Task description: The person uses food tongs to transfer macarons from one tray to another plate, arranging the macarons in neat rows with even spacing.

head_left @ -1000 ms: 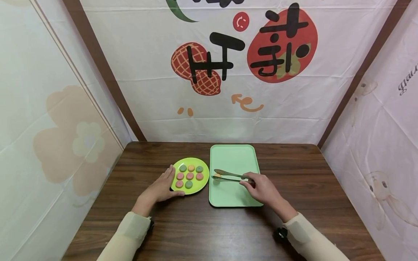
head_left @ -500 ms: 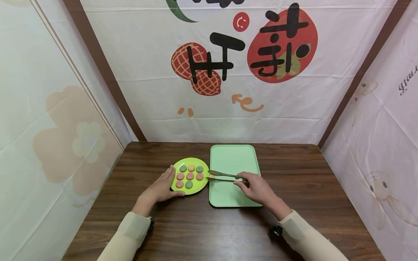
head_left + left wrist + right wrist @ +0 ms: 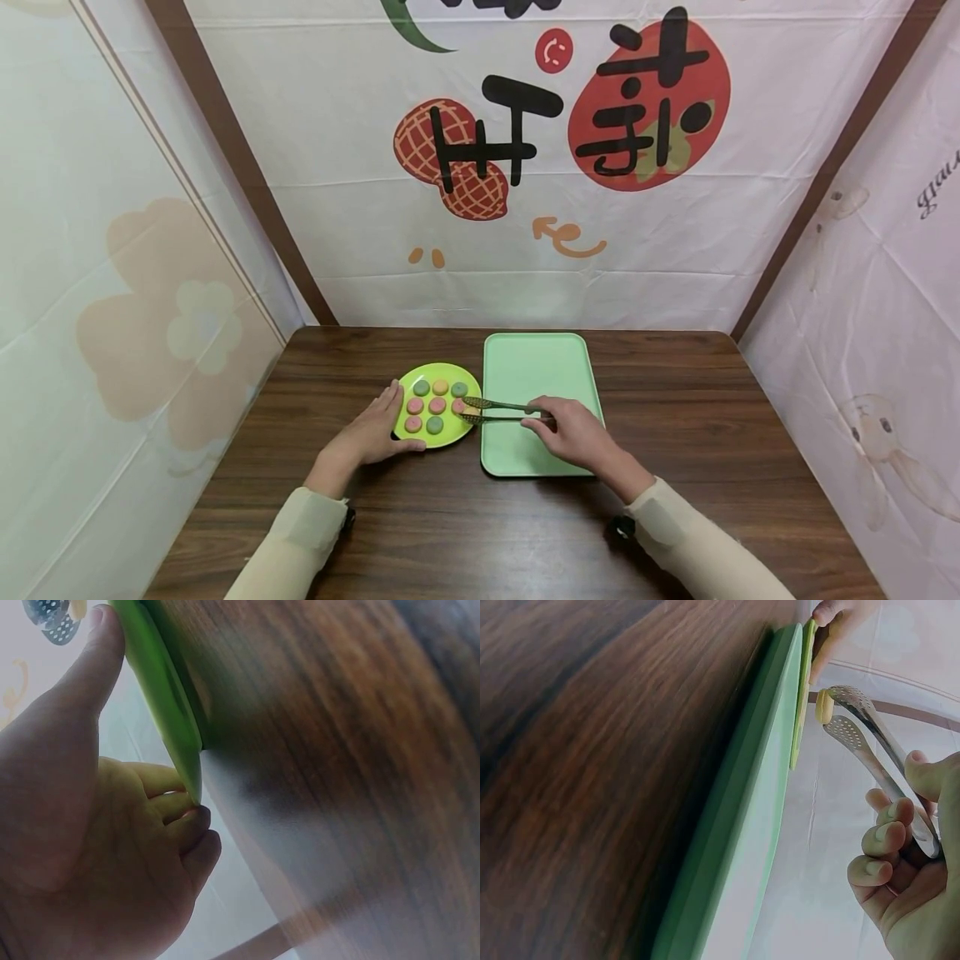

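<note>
A yellow-green plate (image 3: 453, 433) carries rows of small macarons: pink ones (image 3: 437, 406), green ones (image 3: 422, 388) and a yellow one (image 3: 440, 387). Along its left rim lie the extended fingers of my left hand (image 3: 371, 429), with the thumb at the front edge. My right hand (image 3: 573, 429) grips metal tongs (image 3: 877, 735) with perforated tips. Between those tips is another yellow macaron (image 3: 824, 706), over the right side of the plate beside a pink macaron. The tongs partly cover that pink macaron in the head view.
A pale green rectangular tray (image 3: 536, 367) lies just right of the plate, under the tongs and right hand. Both stand on a dark wooden table (image 3: 480, 533). Printed white cloth (image 3: 360, 275) hangs behind the table and at both sides.
My right hand has moved left, carrying the yellow macaron in the tongs from over the tray, across its left edge, to over the plate. The left hand has stayed at the plate.
</note>
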`<state>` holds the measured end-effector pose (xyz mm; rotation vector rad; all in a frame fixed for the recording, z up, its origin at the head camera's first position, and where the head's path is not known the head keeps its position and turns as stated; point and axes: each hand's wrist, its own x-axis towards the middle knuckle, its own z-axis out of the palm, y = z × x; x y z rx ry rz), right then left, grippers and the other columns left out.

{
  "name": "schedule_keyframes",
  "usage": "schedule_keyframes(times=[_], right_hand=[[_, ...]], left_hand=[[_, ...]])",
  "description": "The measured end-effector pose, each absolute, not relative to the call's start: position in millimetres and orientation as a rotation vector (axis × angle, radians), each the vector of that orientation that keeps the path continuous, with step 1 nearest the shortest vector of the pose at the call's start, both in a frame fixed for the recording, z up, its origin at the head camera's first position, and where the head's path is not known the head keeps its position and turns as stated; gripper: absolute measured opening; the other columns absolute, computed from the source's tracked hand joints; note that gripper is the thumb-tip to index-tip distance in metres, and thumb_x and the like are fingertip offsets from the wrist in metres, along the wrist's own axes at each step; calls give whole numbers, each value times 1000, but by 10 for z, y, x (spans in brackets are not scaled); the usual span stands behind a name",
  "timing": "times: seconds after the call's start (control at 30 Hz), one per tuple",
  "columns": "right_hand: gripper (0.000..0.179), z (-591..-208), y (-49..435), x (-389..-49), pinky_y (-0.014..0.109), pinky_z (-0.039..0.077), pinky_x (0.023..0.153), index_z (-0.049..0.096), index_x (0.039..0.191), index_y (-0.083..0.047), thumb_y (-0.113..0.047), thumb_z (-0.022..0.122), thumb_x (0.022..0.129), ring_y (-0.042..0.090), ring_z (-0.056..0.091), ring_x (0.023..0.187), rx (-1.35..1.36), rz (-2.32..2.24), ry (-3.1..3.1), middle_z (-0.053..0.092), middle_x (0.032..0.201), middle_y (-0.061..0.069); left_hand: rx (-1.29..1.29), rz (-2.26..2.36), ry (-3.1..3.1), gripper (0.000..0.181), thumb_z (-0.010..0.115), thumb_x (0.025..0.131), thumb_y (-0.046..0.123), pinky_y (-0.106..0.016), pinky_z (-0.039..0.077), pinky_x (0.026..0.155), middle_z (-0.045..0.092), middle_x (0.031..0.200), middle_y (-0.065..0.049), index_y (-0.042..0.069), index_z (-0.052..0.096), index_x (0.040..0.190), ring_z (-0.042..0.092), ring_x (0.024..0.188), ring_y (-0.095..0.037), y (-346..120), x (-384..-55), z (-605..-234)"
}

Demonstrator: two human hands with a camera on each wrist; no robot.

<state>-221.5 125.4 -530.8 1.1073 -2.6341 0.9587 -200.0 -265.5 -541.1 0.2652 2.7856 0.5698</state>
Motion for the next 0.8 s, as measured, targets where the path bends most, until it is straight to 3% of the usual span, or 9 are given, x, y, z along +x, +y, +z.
schedule_keyframes(times=[0.8], right_hand=[[33, -5358, 1036, -2257, 26, 49, 61, 77, 117, -5, -35, 71, 107, 0, 46, 59, 1163, 902, -2663, 59, 73, -12]], left_hand=[[277, 568, 2787, 129, 74, 91, 70, -60, 20, 130, 1, 177, -28, -9, 7, 168, 10, 163, -47, -2651, -1984, -5391]])
